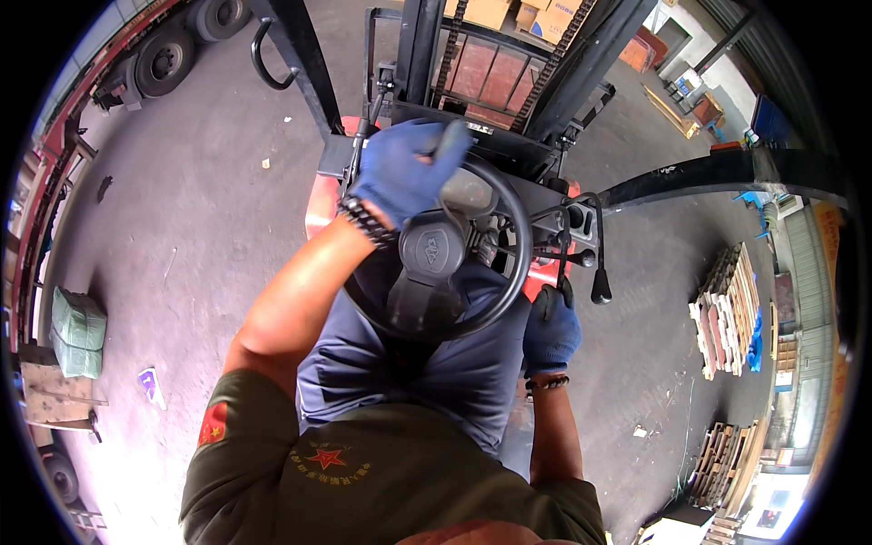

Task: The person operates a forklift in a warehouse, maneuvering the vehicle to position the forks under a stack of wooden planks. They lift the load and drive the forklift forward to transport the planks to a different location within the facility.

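My left hand [404, 171], in a blue glove and slightly blurred, is closed over the upper left of the black steering wheel [525, 238]. It hides that stretch of the rim. Low to the right of the wheel, my right hand [551, 334], in a blue glove with dark fingers, is curled round the end of a black control lever [564, 243]. Its grip is mostly hidden by the fingers. Another lever with a black knob [600, 288] stands just right of that hand, apart from it.
Ahead rises the forklift mast [420, 54], with cartons [545, 18] beyond it. A truck wheel [164, 62] shows at the far left, above a green wrapped bale [78, 332]. Stacked wooden pallets [724, 313] stand on the right. A black frame post [699, 178] reaches across there.
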A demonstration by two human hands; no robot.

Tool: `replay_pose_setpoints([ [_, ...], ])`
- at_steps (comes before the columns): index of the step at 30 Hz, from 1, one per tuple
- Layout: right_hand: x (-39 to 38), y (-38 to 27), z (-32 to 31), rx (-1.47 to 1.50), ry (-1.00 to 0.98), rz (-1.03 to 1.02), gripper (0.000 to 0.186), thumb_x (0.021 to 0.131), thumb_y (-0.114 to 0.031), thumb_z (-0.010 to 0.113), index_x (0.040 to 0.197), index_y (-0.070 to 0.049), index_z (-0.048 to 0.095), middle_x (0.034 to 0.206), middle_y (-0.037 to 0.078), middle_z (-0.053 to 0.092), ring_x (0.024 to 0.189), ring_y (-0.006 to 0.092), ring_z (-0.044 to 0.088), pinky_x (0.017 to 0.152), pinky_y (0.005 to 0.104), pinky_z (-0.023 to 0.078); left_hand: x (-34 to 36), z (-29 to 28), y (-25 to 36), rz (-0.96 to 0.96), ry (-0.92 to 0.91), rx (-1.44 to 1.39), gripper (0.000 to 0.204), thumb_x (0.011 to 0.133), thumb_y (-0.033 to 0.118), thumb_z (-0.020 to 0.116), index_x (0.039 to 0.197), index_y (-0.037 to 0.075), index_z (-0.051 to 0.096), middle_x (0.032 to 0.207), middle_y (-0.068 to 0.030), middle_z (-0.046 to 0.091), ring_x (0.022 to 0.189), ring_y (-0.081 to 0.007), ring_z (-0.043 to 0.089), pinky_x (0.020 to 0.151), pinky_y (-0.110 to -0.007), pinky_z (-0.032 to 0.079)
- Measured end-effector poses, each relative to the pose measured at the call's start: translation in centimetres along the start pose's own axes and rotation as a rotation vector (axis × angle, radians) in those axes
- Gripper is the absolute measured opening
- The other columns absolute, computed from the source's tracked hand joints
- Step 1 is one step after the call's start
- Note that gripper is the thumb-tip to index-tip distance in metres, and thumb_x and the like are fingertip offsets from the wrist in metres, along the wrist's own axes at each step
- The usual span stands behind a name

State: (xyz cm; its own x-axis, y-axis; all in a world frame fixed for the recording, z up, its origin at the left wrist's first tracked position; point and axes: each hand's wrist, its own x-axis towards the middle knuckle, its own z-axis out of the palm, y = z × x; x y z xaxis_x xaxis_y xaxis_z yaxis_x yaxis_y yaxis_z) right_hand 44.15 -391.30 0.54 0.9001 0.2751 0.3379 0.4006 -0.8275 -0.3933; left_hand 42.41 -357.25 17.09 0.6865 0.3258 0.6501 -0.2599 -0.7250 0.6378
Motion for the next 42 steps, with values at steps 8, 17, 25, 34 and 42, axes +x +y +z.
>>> replay_pose_setpoints([
  [8,3.7,-2.9,3.0,0.028,0.038,-0.03,0.023,0.106,-0.026,0.066,0.121,-0.01,0.075,0.141,0.02,0.074,0.092,0.0468,0.077,0.077,0.056,0.061,-9.4,-7.0,-8.7,0.025,0.007,0.156,0.035,0.098,0.016,0.083,0.07,0.003,0.066,0.064,-0.0174,0.06,0.057,-0.0356,0.062,0.055,-0.045,0.044],
  [17,11.7,-2.6,2.9,-0.002,0.075,-0.069,0.021,0.104,-0.028,0.07,0.113,-0.011,0.077,0.113,0.018,0.079,0.089,0.0451,0.077,0.075,0.0556,0.061,2.4,0.1,-7.5,0.109,-0.029,0.16,0.032,0.102,0.025,0.079,0.078,0.005,0.074,0.073,-0.0175,0.069,0.064,-0.0378,0.067,0.059,-0.045,0.049],
  [25,16.3,-5.5,3.7,0.044,0.09,-0.113,0.021,0.106,-0.026,0.068,0.113,-0.008,0.077,0.107,0.019,0.079,0.091,0.0442,0.077,0.077,0.0533,0.061,-9.5,-6.2,-7.4,0.172,-0.274,0.3,0.025,0.099,0.022,0.075,0.076,0.012,0.075,0.071,-0.01,0.068,0.066,-0.033,0.07,0.061,-0.045,0.052],
  [34,18.5,-4.0,5.5,0.219,0.023,0.008,0.022,0.108,-0.026,0.066,0.113,-0.009,0.079,0.104,0.018,0.081,0.092,0.0422,0.078,0.079,0.0515,0.06,-4.9,10.1,-2.8,0.512,-0.305,-0.092,0.029,0.093,0.027,0.078,0.069,0.017,0.066,0.073,-0.0046,0.067,0.068,-0.0303,0.07,0.064,-0.047,0.054],
  [42,16.2,-3.4,9.3,0.059,0.041,-0.171,0.038,0.104,-0.037,0.07,0.127,-0.006,0.076,0.126,0.021,0.078,0.106,0.0445,0.077,0.085,0.0513,0.061,1.2,16.5,-6.4,0.282,-0.14,0.052,0.041,0.101,0.038,0.073,0.066,0.017,0.071,0.065,-0.0101,0.068,0.062,-0.0335,0.07,0.06,-0.048,0.053],
])
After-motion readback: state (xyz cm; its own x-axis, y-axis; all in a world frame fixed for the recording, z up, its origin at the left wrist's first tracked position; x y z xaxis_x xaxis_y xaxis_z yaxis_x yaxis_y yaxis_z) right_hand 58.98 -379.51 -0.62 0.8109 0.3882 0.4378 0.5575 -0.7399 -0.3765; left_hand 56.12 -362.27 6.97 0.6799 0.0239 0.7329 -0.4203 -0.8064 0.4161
